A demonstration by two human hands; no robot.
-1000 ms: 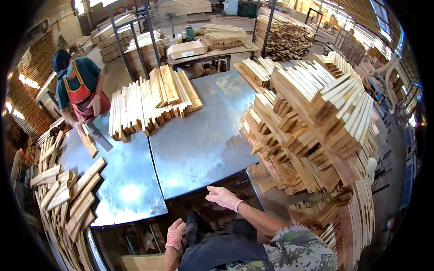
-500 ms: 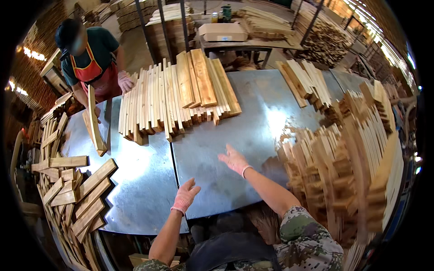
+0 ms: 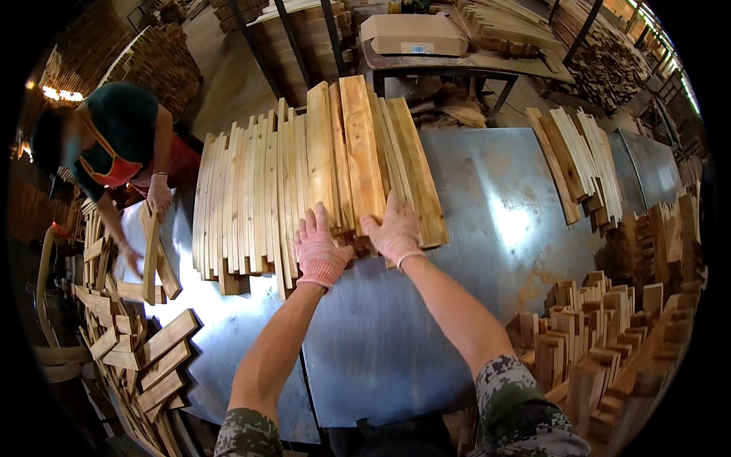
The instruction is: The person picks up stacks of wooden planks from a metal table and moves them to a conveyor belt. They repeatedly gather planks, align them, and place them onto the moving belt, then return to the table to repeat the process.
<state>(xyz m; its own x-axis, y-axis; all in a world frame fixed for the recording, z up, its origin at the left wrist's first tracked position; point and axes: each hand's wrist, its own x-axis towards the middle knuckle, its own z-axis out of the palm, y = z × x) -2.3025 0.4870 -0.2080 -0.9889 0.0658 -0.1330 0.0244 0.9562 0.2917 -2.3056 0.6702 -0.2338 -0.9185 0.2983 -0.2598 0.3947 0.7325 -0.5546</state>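
Note:
A wide row of wooden strips (image 3: 251,194) lies side by side on the metal table (image 3: 365,335), with a few broader boards (image 3: 362,145) on top at its right part. My left hand (image 3: 321,247), in a pale pink work glove, rests on the near ends of the strips, its fingers stretched out. Just right of it, my right hand (image 3: 396,231), gloved alike, lies with spread fingers on the near ends of the broader boards. Neither hand is wrapped round a piece.
At the far left, a person in a red apron (image 3: 114,164) handles wooden pieces (image 3: 156,255). Short boards (image 3: 164,365) pile up at the left edge, stacked pieces (image 3: 586,327) at the right. More strips (image 3: 571,156) lie far right. A cardboard box (image 3: 415,36) stands on a table behind.
Both my hands have moved forward from above the bare metal onto the near ends of the boards. My view has shifted left and closer. The other person has bent lower over their pieces.

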